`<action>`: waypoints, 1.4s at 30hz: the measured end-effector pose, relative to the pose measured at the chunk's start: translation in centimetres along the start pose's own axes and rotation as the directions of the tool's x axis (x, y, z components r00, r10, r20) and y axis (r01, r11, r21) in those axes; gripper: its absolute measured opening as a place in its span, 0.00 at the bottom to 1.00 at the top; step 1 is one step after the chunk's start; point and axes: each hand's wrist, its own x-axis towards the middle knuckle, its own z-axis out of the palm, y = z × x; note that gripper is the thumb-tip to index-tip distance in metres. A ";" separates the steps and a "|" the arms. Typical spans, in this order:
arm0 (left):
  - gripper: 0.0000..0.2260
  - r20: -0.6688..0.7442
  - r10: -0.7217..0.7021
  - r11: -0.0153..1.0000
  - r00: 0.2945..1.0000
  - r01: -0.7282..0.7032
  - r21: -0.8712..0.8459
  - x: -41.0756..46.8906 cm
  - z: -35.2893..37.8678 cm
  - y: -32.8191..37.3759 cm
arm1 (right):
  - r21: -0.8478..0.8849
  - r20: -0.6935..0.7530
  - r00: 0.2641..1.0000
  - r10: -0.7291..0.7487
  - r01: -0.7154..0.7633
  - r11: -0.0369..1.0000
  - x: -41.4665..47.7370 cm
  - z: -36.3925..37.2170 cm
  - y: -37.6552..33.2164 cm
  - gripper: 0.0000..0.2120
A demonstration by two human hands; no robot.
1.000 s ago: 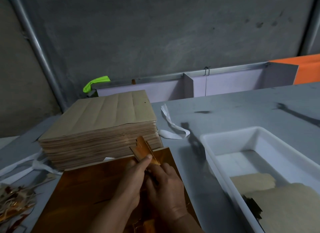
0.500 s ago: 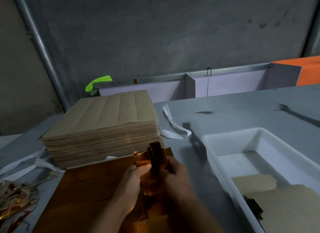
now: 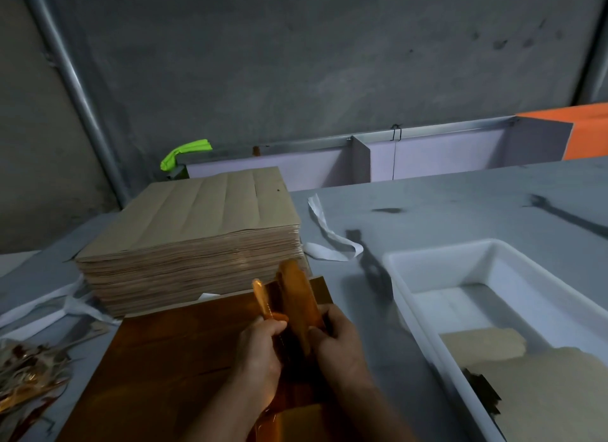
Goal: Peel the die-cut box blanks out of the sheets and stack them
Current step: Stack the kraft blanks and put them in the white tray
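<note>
Gripping a copper blank (image 3: 297, 296) from either side, the left hand (image 3: 261, 349) and right hand (image 3: 340, 343) are curled round its lower part, and it is held upright over the copper sheet (image 3: 164, 359) on the table (image 3: 444, 204). A narrow strip (image 3: 261, 298) stands up beside it at the left thumb. Just behind, a brown stack (image 3: 197, 231) is seen; a white tray (image 3: 437, 254) holding brown pieces (image 3: 559, 395) is set to the right, scraps (image 3: 26, 372) to the left.

One copper-foil die-cut blank (image 3: 297, 296) raised upright, frame centre, above flat copper-foil sheet (image 3: 171, 359); tall tan cardboard sheet stack (image 3: 197, 237) centre-left.
</note>
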 end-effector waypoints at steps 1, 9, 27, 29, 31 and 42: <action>0.03 -0.001 -0.040 0.996 0.999 0.039 -0.076 0.1 0.1 0.3 | 0.037 -0.009 1.000 0.018 -0.018 0.999 0.1 0.0 -0.1 0.12; 0.15 0.168 -0.037 0.987 0.985 0.062 -0.150 0.1 -1.1 1.6 | 0.361 0.068 0.981 0.183 -0.195 0.912 0.7 -0.4 -0.5 0.06; 0.11 0.190 0.128 0.950 0.973 -0.065 -0.305 1.3 -3.2 3.6 | 0.524 0.209 0.929 0.305 -0.370 0.767 0.0 0.2 -0.8 0.13; 0.11 0.165 0.107 0.947 0.980 -0.050 -0.316 1.3 -3.2 3.5 | 0.518 0.210 0.938 0.276 -0.346 0.782 0.0 0.2 -0.9 0.12; 0.12 0.149 0.093 0.946 0.985 -0.041 -0.321 1.3 -3.3 3.4 | 0.500 0.200 0.948 0.246 -0.315 0.807 0.0 0.2 -1.1 0.12; 0.13 0.046 -0.188 0.972 0.981 0.192 -0.135 -0.3 -0.2 3.3 | 0.391 0.181 0.970 0.160 -0.220 0.894 0.1 0.8 -1.2 0.06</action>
